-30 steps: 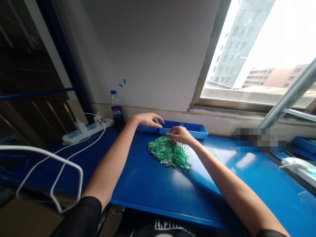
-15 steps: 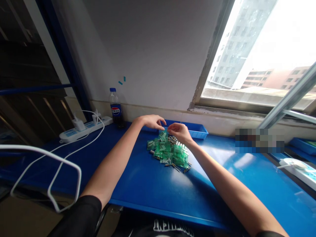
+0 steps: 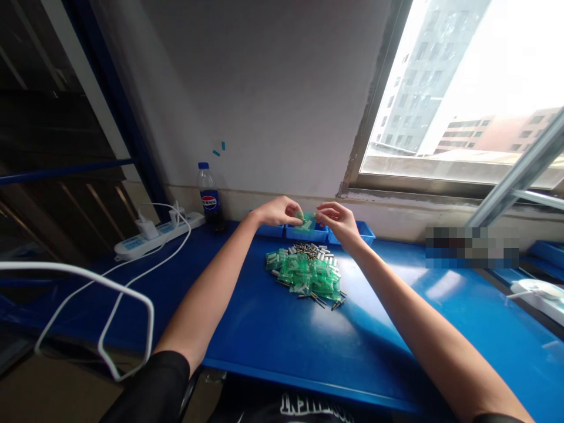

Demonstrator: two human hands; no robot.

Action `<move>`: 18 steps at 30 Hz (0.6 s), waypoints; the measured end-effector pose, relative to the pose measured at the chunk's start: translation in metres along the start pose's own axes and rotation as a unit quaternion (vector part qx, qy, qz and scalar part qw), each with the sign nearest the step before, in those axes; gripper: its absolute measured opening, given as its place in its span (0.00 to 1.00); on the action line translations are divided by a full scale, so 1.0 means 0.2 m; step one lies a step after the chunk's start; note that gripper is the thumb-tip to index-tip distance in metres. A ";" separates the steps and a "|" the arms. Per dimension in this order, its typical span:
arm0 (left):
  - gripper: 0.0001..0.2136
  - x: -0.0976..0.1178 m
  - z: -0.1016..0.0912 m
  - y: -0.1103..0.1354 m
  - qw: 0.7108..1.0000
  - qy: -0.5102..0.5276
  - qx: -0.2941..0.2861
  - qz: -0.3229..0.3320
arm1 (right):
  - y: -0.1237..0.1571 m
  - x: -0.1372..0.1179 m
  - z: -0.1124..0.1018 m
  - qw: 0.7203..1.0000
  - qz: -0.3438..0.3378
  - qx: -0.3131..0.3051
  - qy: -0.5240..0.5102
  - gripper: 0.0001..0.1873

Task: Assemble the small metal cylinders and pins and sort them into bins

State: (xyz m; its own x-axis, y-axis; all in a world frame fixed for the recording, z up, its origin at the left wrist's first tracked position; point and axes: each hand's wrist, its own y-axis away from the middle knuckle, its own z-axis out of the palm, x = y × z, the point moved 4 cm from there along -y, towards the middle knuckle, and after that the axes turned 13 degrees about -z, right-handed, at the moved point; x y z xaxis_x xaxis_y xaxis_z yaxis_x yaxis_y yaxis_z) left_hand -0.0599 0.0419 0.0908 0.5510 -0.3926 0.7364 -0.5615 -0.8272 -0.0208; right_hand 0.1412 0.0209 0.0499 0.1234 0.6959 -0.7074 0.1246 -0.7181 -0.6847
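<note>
A heap of small green plastic bags (image 3: pixel 308 273) with several thin metal pins lies on the blue table (image 3: pixel 273 329). Above its far edge, my left hand (image 3: pixel 277 210) and my right hand (image 3: pixel 335 218) each pinch one end of a single small green bag (image 3: pixel 307 220), held up between them. Both hands have their fingers closed on it. A blue tray (image 3: pixel 365 235) stands just behind the hands, mostly hidden by them.
A cola bottle (image 3: pixel 208 197) stands by the wall at the back left, beside a white power strip (image 3: pixel 152 235) with plugs and a white cable (image 3: pixel 88 282) looping forward. Another power strip (image 3: pixel 540 294) and a blue tray (image 3: pixel 546 252) lie at the far right. A window is to the right.
My right hand has risen from the heap with a green bag, and my left hand has closed on the bag's other end. Both hands now sit higher above the heap.
</note>
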 end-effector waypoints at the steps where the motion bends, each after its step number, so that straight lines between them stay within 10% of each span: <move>1: 0.17 0.01 -0.01 0.01 1.000 -0.002 0.009 0.001 | 0.00 0.00 -0.01 1.000 0.005 -0.002 0.000 0.28; 9: 0.21 -0.07 -0.19 0.05 0.987 -0.073 0.137 -0.029 | 0.02 0.05 0.01 0.997 0.052 -0.049 0.019 0.23; 15: 0.15 -0.21 -0.34 0.09 0.927 -0.157 0.320 -0.121 | 0.06 0.01 0.09 0.971 0.038 -0.214 0.104 0.16; 18: 0.16 -0.22 -0.34 0.09 0.938 -0.136 0.301 -0.109 | 0.09 -0.04 0.14 0.933 0.020 -0.325 0.151 0.17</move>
State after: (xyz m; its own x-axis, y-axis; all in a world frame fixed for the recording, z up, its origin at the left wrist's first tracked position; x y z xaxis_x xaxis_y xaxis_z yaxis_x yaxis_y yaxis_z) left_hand -0.1350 0.0719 0.1043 0.7949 -0.2084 0.5699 -0.0126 -0.9447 -0.3278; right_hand 0.1151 0.0025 0.0376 0.4003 0.7088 -0.5808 0.6725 -0.6578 -0.3393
